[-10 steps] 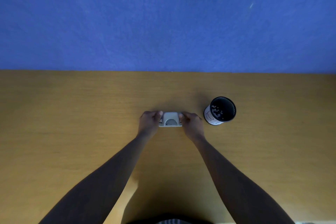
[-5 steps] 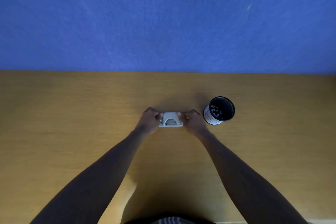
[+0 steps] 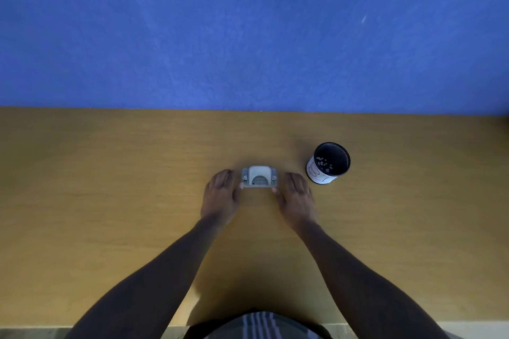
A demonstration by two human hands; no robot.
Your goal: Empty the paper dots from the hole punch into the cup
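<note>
A small grey hole punch (image 3: 259, 177) stands on the wooden table (image 3: 110, 201) in the middle of the view. My left hand (image 3: 220, 195) lies flat just left of it, fingers spread, thumb tip near its lower left corner. My right hand (image 3: 298, 196) lies flat just right of it, thumb tip near its lower right corner. Neither hand grips the punch. A cup (image 3: 329, 162), white outside and black inside, stands upright to the right of my right hand, with several white paper dots on its bottom.
A blue wall (image 3: 248, 30) rises right behind the table's far edge. The table's near edge runs along the bottom of the view, by my striped clothing (image 3: 259, 325).
Both hands held the ends of the hole punch before; now they have let go, opened and drawn back slightly toward me. The punch rests on the table in the same spot.
</note>
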